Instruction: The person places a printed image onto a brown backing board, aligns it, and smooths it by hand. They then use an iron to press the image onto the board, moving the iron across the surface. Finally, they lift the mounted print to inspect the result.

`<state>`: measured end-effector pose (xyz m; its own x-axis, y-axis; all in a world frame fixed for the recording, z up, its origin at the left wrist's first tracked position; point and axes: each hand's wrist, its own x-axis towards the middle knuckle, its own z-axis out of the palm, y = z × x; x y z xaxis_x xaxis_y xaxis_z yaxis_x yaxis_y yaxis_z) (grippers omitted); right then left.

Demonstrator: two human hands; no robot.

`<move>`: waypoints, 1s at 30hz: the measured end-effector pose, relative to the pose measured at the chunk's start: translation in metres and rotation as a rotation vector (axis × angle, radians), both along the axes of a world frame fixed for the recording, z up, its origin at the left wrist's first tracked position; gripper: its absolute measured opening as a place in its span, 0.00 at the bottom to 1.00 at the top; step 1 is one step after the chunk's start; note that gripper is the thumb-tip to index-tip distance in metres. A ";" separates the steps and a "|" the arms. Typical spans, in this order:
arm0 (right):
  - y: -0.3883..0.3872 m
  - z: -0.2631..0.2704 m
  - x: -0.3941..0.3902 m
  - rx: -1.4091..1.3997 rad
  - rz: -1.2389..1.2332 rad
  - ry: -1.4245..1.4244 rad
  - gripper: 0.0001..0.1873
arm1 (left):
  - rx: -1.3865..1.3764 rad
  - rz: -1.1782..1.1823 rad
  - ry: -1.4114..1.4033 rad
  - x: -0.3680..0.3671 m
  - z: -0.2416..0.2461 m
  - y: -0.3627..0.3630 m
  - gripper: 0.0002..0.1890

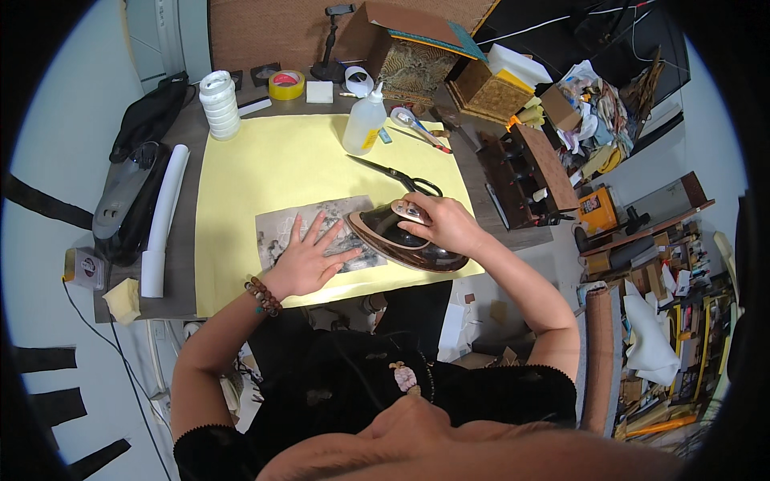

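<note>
My left hand [310, 258] lies flat with fingers spread on a grey patterned sheet [280, 225], which bears a pale flower outline and dark ink-like marks. My right hand [442, 222] grips the handle of a dark, copper-trimmed clothes iron [415, 249]. The iron's pointed front rests over the sheet's right part; its wide rear lies toward the near right edge of a yellow cloth or paper [231, 180]. Black-handled scissors [394, 172] lie just beyond the iron. Farther back stands a translucent squeeze bottle [365, 123]. The iron hides part of the sheet.
On the left are a white roll [163, 228], a grey-black iron stand or case [129, 201] and a yellow sponge [123, 300]. A ribbed white container [219, 108] and yellow tape [286, 85] stand at the back. A wooden rack [529, 174] is at the right.
</note>
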<state>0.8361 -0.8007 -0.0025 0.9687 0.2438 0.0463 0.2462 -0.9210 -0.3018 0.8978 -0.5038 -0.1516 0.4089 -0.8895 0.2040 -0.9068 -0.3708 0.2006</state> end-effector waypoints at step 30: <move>0.022 -0.019 0.042 -0.189 -0.106 -0.019 0.22 | -0.017 0.009 -0.015 -0.001 -0.005 0.001 0.23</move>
